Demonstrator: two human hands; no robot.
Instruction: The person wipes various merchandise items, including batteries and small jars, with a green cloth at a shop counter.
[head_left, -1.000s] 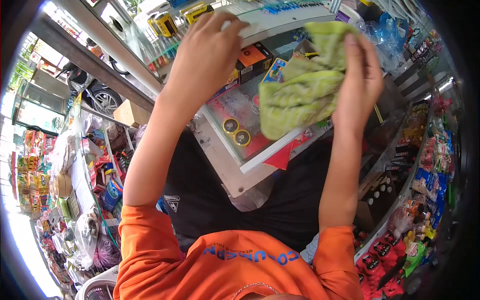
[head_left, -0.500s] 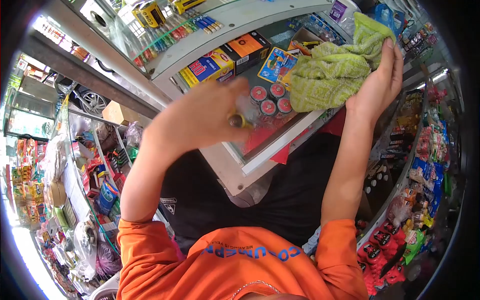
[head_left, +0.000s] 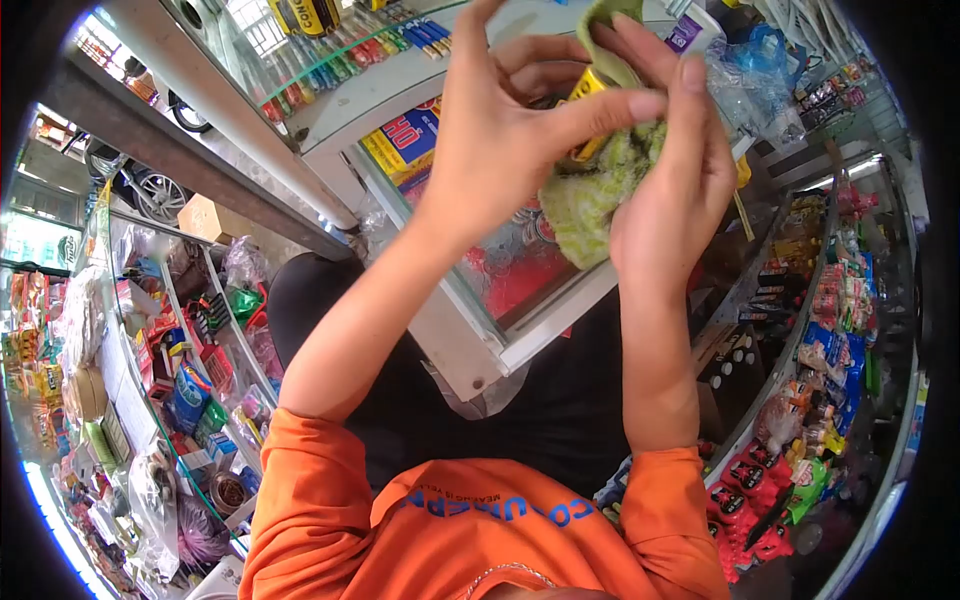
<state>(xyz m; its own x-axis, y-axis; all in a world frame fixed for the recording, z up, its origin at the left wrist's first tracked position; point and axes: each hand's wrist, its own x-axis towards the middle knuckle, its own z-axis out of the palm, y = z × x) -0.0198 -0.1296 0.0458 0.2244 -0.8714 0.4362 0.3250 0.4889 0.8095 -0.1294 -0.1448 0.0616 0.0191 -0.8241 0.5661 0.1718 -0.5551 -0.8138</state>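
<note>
My left hand (head_left: 520, 120) is curled around a yellow-and-black battery (head_left: 594, 115), its thumb stretched across toward my right hand. Much of the battery is hidden behind my fingers and the cloth. In my right hand (head_left: 675, 175) is a green towel (head_left: 590, 215), bunched against the battery, with one corner sticking up between the hands. Both hands meet above the corner of a glass-topped display case (head_left: 530, 345). Under the glass, the round ends of other batteries are mostly covered by the towel.
Blue-and-yellow boxes (head_left: 405, 145) lie at the left of the case. Above them, a glass shelf (head_left: 350, 75) carries several pens and a yellow battery pack (head_left: 305, 15). A metal post (head_left: 245, 95) slants at the left. Packed goods (head_left: 760, 500) fill the right side.
My left hand has moved up and right with the battery to meet the towel. My right hand has shifted left, and the towel is now bunched up against the battery.
</note>
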